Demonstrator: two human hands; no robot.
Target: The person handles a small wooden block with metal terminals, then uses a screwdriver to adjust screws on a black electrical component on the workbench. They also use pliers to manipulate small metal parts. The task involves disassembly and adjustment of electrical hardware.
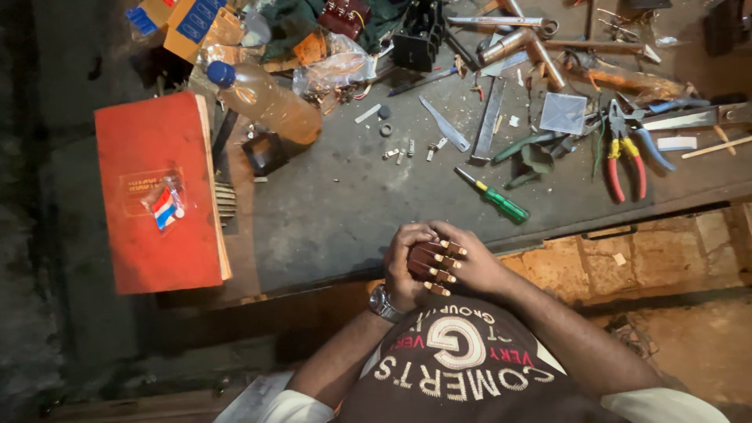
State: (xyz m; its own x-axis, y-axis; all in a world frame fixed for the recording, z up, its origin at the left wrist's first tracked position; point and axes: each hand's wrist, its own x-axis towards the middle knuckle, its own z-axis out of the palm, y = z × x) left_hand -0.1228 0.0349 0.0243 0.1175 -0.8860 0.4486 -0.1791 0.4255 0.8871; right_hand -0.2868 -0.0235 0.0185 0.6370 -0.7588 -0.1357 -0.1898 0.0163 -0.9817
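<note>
Both hands clasp a small brown part at the tabletop's near edge

Fingers (407, 244) of the left hand (403, 262) and the right hand (470, 262) curl closed round a dark brown block with brass-tipped pins (435, 265); just beyond lies a green screwdriver (493, 196); farther right red-handled pliers (625, 160); far left an orange book (157, 192) on the tabletop (329, 204).

a dark reddish-brown wound coil (427, 262), small and blocky, sits clasped between both hands just off the near edge of the worktop (329, 211), over the person's lap. a row of pale, brass-tipped leads sticks out of its right side, fanned slightly and pointing away from the left palm.
</note>
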